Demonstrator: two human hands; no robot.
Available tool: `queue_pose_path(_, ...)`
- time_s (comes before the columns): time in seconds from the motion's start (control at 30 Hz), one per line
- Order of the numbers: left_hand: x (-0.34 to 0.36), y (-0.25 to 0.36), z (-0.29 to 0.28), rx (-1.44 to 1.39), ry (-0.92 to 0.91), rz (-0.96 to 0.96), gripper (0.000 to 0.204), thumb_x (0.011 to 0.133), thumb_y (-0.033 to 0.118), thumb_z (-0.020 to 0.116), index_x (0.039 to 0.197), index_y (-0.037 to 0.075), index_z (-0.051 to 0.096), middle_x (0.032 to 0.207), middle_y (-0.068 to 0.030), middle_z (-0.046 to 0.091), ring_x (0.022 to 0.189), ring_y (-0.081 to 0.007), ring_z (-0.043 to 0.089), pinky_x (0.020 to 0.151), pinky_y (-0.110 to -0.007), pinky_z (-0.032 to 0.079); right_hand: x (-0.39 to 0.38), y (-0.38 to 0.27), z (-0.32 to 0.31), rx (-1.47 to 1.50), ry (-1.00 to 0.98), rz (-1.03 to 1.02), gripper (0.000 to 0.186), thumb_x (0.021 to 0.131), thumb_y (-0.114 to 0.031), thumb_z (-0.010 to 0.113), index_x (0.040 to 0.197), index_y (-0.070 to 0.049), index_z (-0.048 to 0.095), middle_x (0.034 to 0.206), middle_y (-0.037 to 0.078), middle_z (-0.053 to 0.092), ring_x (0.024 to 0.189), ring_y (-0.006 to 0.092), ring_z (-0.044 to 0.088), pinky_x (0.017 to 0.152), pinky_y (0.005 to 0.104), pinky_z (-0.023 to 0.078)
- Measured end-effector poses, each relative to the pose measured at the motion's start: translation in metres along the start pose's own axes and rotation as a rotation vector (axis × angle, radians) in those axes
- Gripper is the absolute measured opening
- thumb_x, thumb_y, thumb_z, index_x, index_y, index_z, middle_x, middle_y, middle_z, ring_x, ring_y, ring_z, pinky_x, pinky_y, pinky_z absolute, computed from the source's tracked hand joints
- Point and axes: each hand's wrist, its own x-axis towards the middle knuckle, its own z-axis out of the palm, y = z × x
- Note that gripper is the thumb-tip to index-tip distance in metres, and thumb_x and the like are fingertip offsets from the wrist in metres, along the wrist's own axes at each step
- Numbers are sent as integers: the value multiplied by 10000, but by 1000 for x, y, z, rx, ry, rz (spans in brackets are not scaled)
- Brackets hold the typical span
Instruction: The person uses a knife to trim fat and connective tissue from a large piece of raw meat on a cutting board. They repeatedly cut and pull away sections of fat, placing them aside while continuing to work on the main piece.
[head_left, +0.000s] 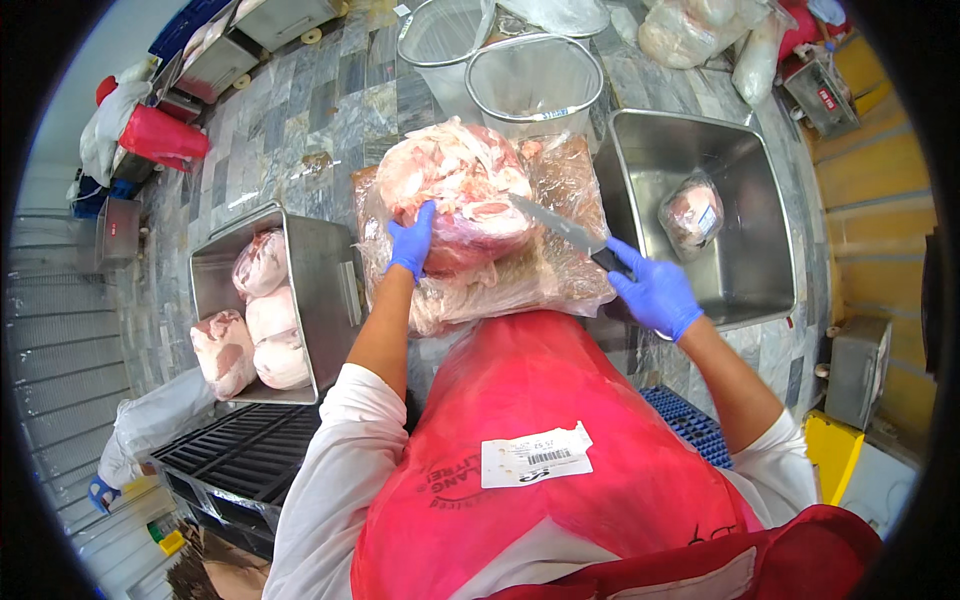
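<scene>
A large piece of raw meat (455, 185) with pale fat on top and red flesh below rests on a plastic-covered block (570, 185) in front of me. My left hand (412, 240), in a blue glove, presses against the meat's near left side, fingers partly spread. In my blue-gloved right hand (652, 290) is a knife (560, 225) with a dark handle. Its blade points up and left, with the tip at the right side of the meat. My fingers wrap round the handle.
At left, a metal bin (335, 290) holds several pieces of meat. To the right, a deep metal tub (745, 270) contains one plastic-wrapped piece (692, 215). Two plastic-lined round bins (535, 85) stand beyond the block. Another person's gloved hand (102, 493) shows at far left.
</scene>
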Motion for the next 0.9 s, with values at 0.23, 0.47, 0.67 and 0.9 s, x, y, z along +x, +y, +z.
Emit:
queue_pose_path(0.23, 6, -2, 1, -24, 16, 52, 1216, 823, 614, 811, 1596, -54, 152, 1559, -300, 425, 1408, -384, 489, 1155, -451, 405, 89, -29, -95, -297, -166, -322, 464, 1008, -384, 644, 1430, -192, 649, 995, 261, 722, 862, 459, 702, 812, 491, 560)
queue_pose_path(0.47, 7, -4, 2, 102, 53, 112, 1228, 824, 637, 793, 1578, -100, 163, 1566, -339, 421, 1440, -420, 474, 1167, -449, 395, 129, -25, -104, -397, -328, -274, 475, 1023, -452, 574, 1434, -225, 648, 1080, 254, 734, 973, 457, 709, 889, 506, 570)
queue_pose_path(0.67, -8, 5, -1, 177, 54, 52, 1255, 827, 658, 780, 1583, -118, 145, 1542, -372, 433, 1443, -430, 475, 1176, -445, 381, 89, 48, -22, -106, -107, -208, 494, 1016, -467, 623, 1481, -302, 602, 843, 248, 721, 755, 456, 711, 712, 529, 582)
queue_pose_path(0.9, -8, 13, -6, 99, 31, 58, 1230, 835, 633, 791, 1595, -102, 161, 1577, -304, 409, 1449, -376, 455, 1182, -421, 371, 70, 65, 16, 129, -43, -170, 501, 1012, -421, 659, 1500, -346, 575, 851, 255, 709, 764, 459, 710, 696, 521, 571)
